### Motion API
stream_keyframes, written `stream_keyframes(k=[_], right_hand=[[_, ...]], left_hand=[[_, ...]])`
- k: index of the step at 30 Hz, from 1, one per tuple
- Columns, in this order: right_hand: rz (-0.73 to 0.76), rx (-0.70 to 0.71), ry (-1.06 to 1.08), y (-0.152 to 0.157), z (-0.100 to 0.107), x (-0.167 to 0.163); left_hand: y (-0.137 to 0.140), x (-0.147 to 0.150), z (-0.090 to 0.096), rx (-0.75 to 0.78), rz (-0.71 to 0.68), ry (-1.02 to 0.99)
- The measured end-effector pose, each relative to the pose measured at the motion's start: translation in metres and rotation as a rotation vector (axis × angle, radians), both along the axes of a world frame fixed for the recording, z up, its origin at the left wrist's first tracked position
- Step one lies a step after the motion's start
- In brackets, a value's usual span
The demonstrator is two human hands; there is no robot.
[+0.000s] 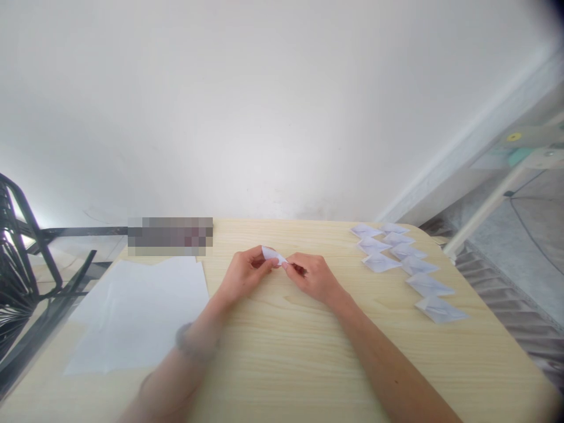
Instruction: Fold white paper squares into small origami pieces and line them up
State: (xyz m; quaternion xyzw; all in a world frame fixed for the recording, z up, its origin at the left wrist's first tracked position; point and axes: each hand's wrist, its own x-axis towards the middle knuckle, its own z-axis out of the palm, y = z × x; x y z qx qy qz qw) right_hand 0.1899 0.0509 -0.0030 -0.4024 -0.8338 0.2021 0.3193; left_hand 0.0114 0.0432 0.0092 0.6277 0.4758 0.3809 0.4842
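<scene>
A small piece of folded white paper (272,255) is held up over the middle of the table, between my two hands. My left hand (247,270) pinches its left part between thumb and fingers. My right hand (312,274) has thumb and forefinger closed on its right end, where the paper narrows. The inner folds of the paper are hidden by my fingers. To the right, several folded white paper boats (429,285) lie in two slanting rows, apart from my hands.
White paper sheets (145,311) lie on the left of the wooden table (282,364), beside my left forearm. A blurred-out patch (170,236) covers something at the back left. Behind the table rises a white wall (282,117). A black metal rack (26,252) stands at far left.
</scene>
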Motion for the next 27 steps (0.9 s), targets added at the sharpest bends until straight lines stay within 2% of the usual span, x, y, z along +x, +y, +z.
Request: stream_keyframes(k=[5, 12, 16, 23, 27], right_hand=[[-0.040, -0.047, 0.017, 0.0006, 0.0002, 0.0016], [0.005, -0.138, 0.006, 0.0003, 0.0033, 0.0019], [0.025, -0.134, 0.011, 0.0010, 0.0033, 0.0010], [0.021, -0.177, 0.047, 0.0013, 0.0042, 0.0023], [0.050, -0.177, 0.035, 0.0014, 0.0043, 0.0029]], left_hand=[[0.0016, -0.0009, 0.0023, -0.047, 0.035, -0.016], [0.0030, -0.0024, 0.0018, -0.051, 0.048, -0.130], [0.0039, -0.0014, -0.0007, -0.068, 0.058, -0.153], [0.0034, -0.0010, 0.0061, -0.175, -0.002, -0.228], [0.0033, -0.0019, 0.0065, -0.181, -0.019, -0.252]])
